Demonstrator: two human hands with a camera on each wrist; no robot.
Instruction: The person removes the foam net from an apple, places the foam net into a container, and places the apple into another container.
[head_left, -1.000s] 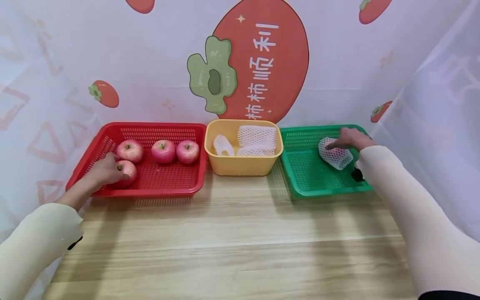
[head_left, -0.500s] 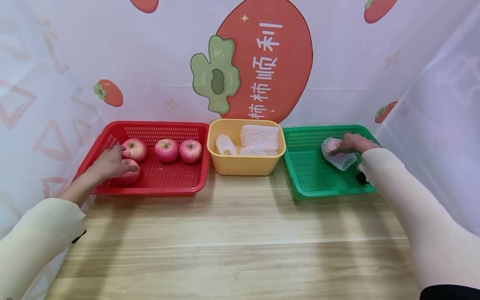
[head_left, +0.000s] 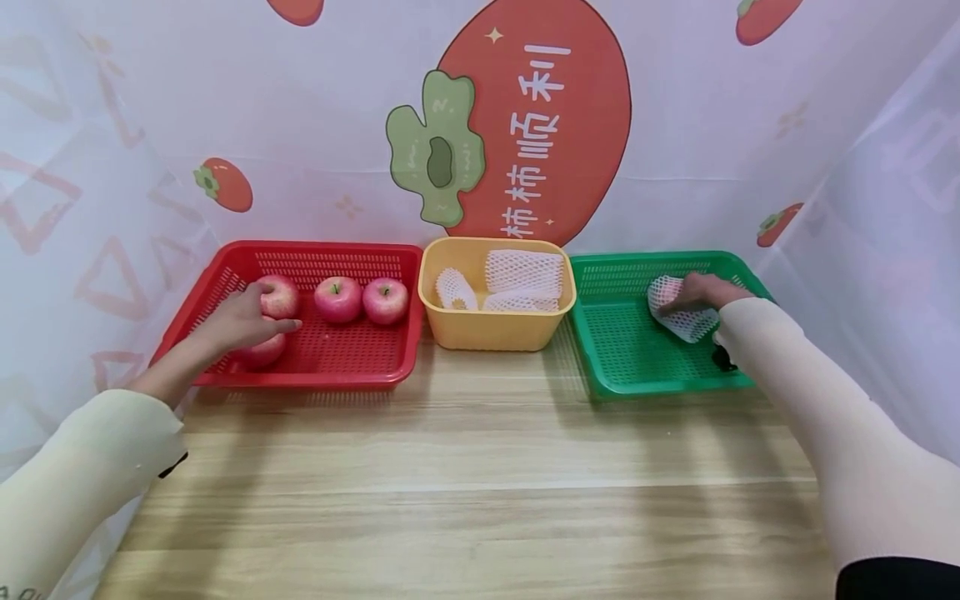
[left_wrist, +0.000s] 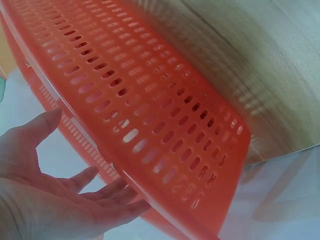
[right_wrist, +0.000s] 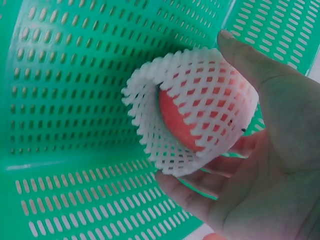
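My left hand (head_left: pixel 243 323) hovers over the left side of the red basket (head_left: pixel 345 354), fingers and thumb spread with nothing between them; the left wrist view shows them loosely parted by the rim. Beneath and beside it are a rear apple (head_left: pixel 281 298) and a front apple (head_left: pixel 258 354) partly hidden by the hand. Two more apples, one (head_left: pixel 337 300) left of the other (head_left: pixel 386 302), sit farther right. In the green basket (head_left: pixel 611 387), my right hand (head_left: pixel 697 293) grips an apple (right_wrist: pixel 177 120) in a white foam net (right_wrist: pixel 215 100), thumb on one side and fingers curled on the other.
Between the baskets stands a yellow bin (head_left: pixel 491 331) holding several white foam nets (head_left: pixel 522 273). All three containers stand at the back of a wooden table (head_left: pixel 480 467). A printed fabric sheet (head_left: pixel 315 100) hangs behind and at both sides.
My left hand has come away from the front-left apple, moving right and slightly up with its fingers spreading. The right hand stays at the netted apple. The head view has shifted slightly.
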